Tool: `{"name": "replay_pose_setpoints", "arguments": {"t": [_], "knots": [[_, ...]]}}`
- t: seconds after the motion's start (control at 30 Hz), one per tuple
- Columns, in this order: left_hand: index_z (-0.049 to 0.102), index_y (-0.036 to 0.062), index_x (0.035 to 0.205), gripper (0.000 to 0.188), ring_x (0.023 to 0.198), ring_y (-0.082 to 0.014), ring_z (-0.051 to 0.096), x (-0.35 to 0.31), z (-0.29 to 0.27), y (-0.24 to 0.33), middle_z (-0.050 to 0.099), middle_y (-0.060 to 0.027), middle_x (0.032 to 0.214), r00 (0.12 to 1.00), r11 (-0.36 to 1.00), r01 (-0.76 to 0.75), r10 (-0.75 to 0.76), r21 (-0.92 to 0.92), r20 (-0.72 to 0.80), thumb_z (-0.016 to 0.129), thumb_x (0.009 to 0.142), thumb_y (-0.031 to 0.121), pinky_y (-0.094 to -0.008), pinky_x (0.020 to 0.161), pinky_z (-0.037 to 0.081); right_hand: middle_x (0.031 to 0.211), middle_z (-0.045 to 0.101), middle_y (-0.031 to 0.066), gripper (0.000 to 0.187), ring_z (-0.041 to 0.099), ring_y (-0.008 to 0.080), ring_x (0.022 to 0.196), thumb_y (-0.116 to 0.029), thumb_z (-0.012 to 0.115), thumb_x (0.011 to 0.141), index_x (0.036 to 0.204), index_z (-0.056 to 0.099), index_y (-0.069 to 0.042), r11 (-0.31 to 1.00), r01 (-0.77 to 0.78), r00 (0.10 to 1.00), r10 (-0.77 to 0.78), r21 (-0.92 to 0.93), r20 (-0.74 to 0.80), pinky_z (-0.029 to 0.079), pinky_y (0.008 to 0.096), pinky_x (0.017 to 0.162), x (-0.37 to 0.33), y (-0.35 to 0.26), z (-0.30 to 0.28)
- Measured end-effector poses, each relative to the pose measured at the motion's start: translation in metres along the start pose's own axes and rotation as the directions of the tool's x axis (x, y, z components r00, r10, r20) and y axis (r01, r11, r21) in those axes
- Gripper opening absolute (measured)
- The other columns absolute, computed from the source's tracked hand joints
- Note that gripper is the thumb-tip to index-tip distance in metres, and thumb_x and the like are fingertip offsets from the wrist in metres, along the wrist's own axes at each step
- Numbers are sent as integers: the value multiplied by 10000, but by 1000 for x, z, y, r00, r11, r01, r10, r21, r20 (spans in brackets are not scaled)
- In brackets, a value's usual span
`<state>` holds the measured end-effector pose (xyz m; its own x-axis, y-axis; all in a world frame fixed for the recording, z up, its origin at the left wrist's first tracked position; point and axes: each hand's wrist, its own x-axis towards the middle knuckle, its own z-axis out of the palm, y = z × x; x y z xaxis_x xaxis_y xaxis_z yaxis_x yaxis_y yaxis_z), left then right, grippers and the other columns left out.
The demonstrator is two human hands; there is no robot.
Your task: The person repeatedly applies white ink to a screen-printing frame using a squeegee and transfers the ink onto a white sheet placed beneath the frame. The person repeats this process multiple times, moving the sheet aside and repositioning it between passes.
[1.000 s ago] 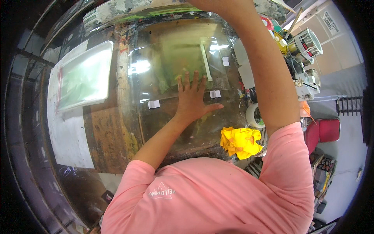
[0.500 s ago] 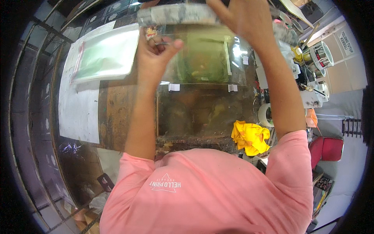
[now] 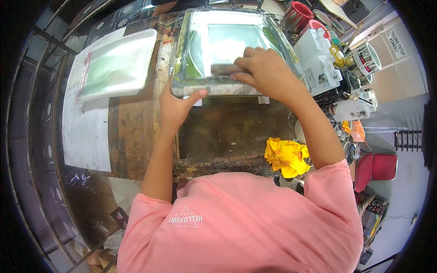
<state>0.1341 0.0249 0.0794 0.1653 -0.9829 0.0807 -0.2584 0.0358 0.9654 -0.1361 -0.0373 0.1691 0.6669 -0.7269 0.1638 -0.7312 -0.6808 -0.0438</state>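
A screen printing frame [image 3: 200, 86] lies low over the table in front of me, with a pale mesh and green areas near its sides. My left hand [image 3: 177, 104] grips its near left corner; the thumb lies along the front edge and the other fingers are hidden. Inside the frame, toward the near edge, my right hand [image 3: 268, 75] is closed on a squeegee [image 3: 221, 69], which is blurred by motion. White tabs [image 3: 263, 100] show just below the frame's front edge.
Left of the frame, a stack of clear plastic sheets [image 3: 120, 66] rests on white paper [image 3: 86, 136]. A crumpled yellow cloth [image 3: 287, 157] lies near the table's front edge. Paint cans [image 3: 298, 16] and white containers [image 3: 316, 63] crowd the right side. A red chair [image 3: 384, 166] stands beyond.
The raised frame has come down flat over the glass-like surface and green area. My right hand has moved from the frame's upper edge to the squeegee; my left hand has moved to the near corner.
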Motion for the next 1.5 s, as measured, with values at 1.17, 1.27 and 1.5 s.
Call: {"name": "replay_pose_setpoints", "arguments": {"t": [1.17,1.27,1.5], "knots": [[555,17,1543,1185,995,-281,531,-25,3,-89,726,-84,1061,969,773,-209,245,599,23,954,612,631,-434,975,399,1050,703,82,491,697,323,1002,-607,640,982,1213,780,-196,985,-171,972,174,33,-155,588,491,793,93,94,148],[542,-2,1546,1194,927,-263,536,-24,3,-92,702,-86,1000,941,756,-279,337,593,14,938,630,654,-420,945,391,1052,692,103,485,689,325,992,-581,648,986,1229,766,-178,985,-158,983,164,69,-78,589,483,766,30,38,118],[492,-50,1561,1054,1100,-328,624,-19,11,-62,702,-175,1128,984,970,-156,168,187,-53,931,791,521,-456,996,459,950,671,154,446,695,353,926,-475,673,991,1022,656,-31,983,-161,974,173,86,-148,592,484,751,-21,-28,48]]}}
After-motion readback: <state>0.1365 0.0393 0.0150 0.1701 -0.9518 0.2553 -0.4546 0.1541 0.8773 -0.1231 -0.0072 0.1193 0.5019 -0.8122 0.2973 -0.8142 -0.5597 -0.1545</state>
